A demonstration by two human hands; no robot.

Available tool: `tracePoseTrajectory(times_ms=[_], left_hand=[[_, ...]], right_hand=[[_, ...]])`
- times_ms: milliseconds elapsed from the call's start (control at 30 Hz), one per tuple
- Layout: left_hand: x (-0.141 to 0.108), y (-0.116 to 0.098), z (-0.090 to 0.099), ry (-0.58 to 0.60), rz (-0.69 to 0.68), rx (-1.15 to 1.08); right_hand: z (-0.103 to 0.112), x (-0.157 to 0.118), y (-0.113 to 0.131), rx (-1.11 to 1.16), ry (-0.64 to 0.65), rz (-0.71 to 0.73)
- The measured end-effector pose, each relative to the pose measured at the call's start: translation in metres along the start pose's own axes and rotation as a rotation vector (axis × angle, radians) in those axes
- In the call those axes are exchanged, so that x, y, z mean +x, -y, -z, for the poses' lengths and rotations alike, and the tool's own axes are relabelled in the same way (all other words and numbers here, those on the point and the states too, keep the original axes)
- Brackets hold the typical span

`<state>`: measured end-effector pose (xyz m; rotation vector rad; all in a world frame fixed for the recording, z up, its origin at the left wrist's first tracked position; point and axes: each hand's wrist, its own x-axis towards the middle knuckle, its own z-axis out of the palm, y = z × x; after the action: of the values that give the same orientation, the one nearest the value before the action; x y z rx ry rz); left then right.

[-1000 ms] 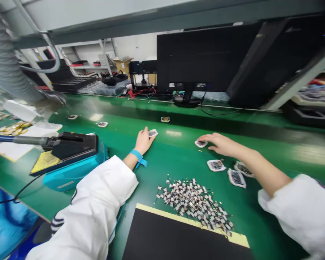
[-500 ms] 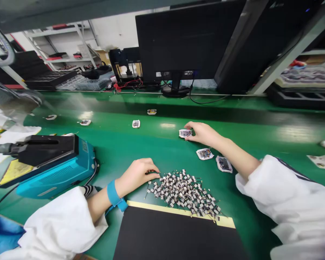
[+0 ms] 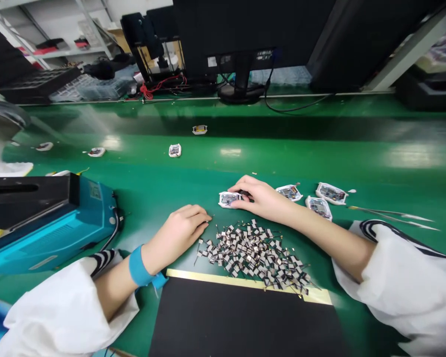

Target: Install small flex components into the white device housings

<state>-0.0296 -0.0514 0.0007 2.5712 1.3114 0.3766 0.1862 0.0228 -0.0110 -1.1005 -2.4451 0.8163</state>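
Observation:
My right hand (image 3: pixel 258 198) grips a small white casing with a circuit board inside (image 3: pixel 229 199), thumb on the near side and fingers on the far side, low over the green mat. Something dark shows between those fingers. Just left of the pile, my left hand (image 3: pixel 182 228) has thumb and forefinger pinched together; a tiny tip shows there, too small to name. A blue strap (image 3: pixel 139 267) circles the left wrist. Below both hands lies a heap of small silvery square parts with short black leads (image 3: pixel 249 253).
Similar white casings lie behind my right forearm, one (image 3: pixel 331 193) beside tweezers (image 3: pixel 397 215); others (image 3: pixel 175 150) sit farther back. A teal machine (image 3: pixel 59 233) stands left. A black sheet with yellow tape (image 3: pixel 245 317) lies in front; a monitor (image 3: pixel 252 34) stands behind.
The right hand has brought the casing left and nearer, close to the left hand. My left hand has shifted slightly off the heap's edge. The view has tipped downward.

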Motion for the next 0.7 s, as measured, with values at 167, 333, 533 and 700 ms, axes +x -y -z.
tracePoseTrajectory(times_ms=[167, 333, 533, 700], left_hand=[[0.009, -0.002, 0.004, -0.112, 0.044, -0.053], [0.030, -0.012, 0.003, -0.178, 0.071, -0.115], [0.047, -0.014, -0.011, -0.196, 0.021, -0.036], [0.050, -0.013, -0.017, -0.192, -0.050, 0.034]], right_hand=[[-0.002, 0.002, 0.000, 0.019, -0.055, 0.015], [-0.007, -0.005, -0.004, 0.039, -0.060, 0.060], [-0.013, -0.013, -0.008, 0.065, -0.074, 0.162], [-0.016, -0.011, -0.006, 0.092, -0.095, 0.157]])
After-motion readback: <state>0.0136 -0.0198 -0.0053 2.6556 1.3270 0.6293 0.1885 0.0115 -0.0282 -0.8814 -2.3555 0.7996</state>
